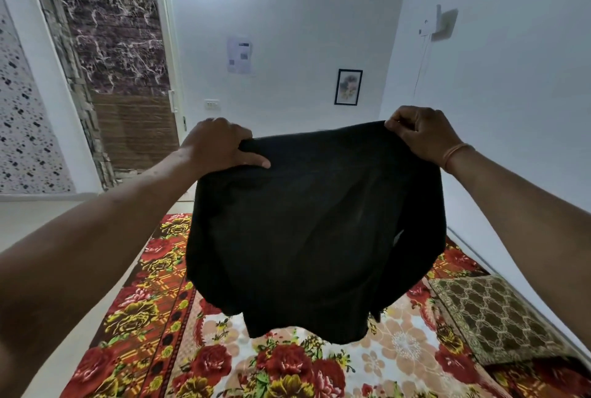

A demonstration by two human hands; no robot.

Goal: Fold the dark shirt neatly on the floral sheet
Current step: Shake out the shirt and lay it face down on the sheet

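1. Head view, looking forward and down: shirt (313, 231) held up in the air between both hands, above the sheet (287, 365).
2. Left hand (220, 145): closed on the upper left edge of the shirt, fingers curled over the fabric, thumb laid flat along the front.
3. Right hand (419, 135): closed in a pinch on the upper right corner of the shirt, knuckles up, thin band (455, 154) on the wrist.
4. Shirt: dark, stretched between the two grips along its top edge, hanging loose below, sides sagging outward. Lower hem clear of the sheet, apart from it. Which part of the garment forms the top edge: cannot tell.
5. Sheet: floral, red and yellow roses on a pale centre with an orange patterned border, spread flat under the shirt on a low bed.
6. Pillow (492, 317): brown with a lattice pattern, lying on the right side of the sheet, near the right wall, apart from the shirt.
7. Background: white walls, door (118, 77) with marble-pattern upper panel at left, small framed picture (348, 87) and paper notice (239, 55) on the far wall, switch box (443, 21) on the right wall.
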